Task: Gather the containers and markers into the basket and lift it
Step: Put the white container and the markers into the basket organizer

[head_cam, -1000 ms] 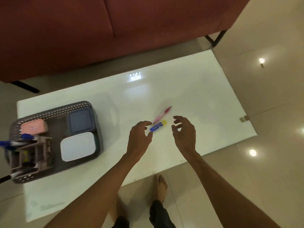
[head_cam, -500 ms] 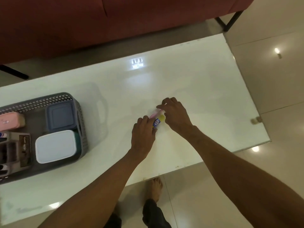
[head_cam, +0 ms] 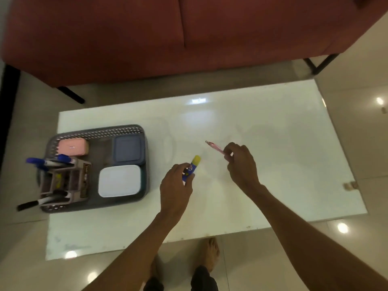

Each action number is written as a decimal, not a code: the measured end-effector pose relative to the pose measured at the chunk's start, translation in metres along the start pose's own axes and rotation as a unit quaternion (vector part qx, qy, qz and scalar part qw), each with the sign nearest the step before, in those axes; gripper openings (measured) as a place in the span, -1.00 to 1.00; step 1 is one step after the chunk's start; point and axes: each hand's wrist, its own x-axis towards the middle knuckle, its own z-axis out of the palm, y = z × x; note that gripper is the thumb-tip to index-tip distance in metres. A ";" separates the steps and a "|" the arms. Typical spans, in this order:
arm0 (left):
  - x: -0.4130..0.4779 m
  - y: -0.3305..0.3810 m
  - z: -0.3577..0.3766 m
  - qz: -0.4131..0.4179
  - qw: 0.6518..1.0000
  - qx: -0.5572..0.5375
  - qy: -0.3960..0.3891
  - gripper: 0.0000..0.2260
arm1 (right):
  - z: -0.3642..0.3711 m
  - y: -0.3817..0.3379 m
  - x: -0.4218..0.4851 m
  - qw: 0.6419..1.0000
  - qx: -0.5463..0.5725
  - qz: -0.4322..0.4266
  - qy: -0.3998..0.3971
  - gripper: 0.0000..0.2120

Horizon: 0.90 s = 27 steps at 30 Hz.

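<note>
Head view, left hand [head_cam: 175,185] grips marker [head_cam: 192,166], right hand [head_cam: 241,162] pinches likely pen [head_cam: 214,147]

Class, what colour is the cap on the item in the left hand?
Yellow cap, seen in head view.

SITE: home living room | ITEM 1: red-brown upholstered sofa [head_cam: 126,38] on black legs, across top of frame | ITEM 2: low glossy white table [head_cam: 283,154], centre, just before the sofa | ITEM 3: polished cream floor tiles [head_cam: 361,143] with bright light reflections, right and bottom | ITEM 4: bare foot [head_cam: 212,250], bottom centre
</note>
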 end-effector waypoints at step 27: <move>0.026 -0.173 -0.288 -0.118 0.980 -0.040 0.153 -0.73 | 0.153 -0.298 -0.075 0.982 0.160 -0.090 -0.037 -0.80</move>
